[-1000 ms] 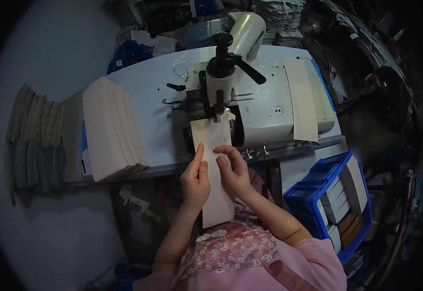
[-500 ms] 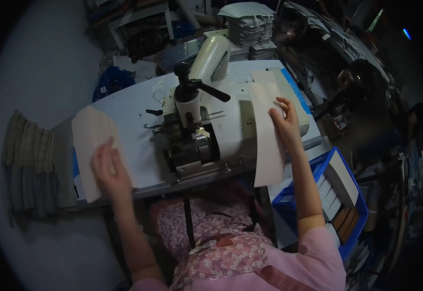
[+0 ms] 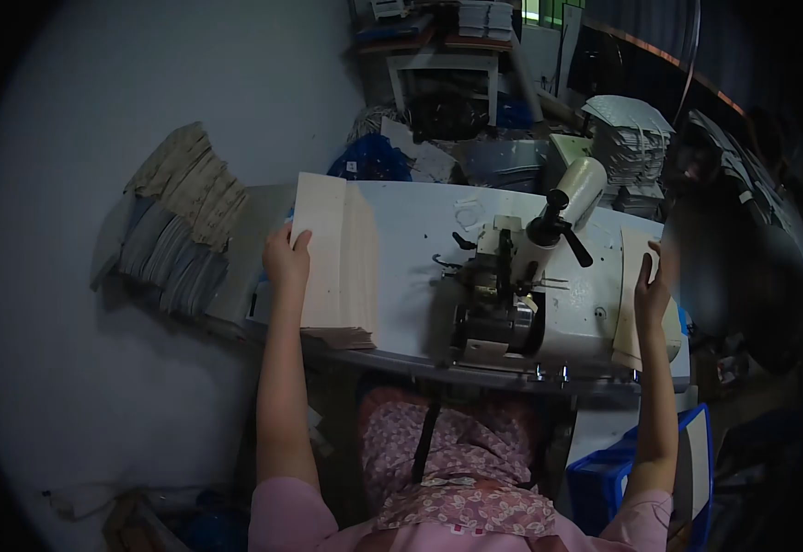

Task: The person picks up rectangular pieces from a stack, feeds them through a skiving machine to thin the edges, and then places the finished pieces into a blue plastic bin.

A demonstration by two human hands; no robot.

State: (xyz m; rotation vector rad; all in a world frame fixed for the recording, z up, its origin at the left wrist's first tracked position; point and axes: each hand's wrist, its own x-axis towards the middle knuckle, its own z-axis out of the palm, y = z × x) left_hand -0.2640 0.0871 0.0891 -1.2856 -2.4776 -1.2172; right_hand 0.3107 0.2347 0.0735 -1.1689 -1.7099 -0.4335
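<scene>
At the left side of the table lies a stack of pale cardboard sheets [image 3: 358, 267]. My left hand [image 3: 288, 259] grips the left edge of the top pale cardboard sheet [image 3: 321, 230], thumb above and fingers mostly hidden behind the edge. That sheet sits slightly askew to the stack beneath it. To the right, my right hand [image 3: 654, 293] rests against another pale sheet [image 3: 629, 304] on the right part of the machine; its fingers are stretched and the thumb stands apart. Between my hands is a machine [image 3: 501, 322] with a metal roller and a black-handled post.
Bent stacks of grey and tan sheets [image 3: 176, 239] stand at the far left by the wall. A blue crate [image 3: 599, 478] is at lower right. Behind the table are a tied paper stack [image 3: 636, 138] and a blue bag [image 3: 369, 158].
The view has swung left. My left hand has gone from lying over the stack to its left edge, with the top sheet now askew. My right hand stays by the right sheet.
</scene>
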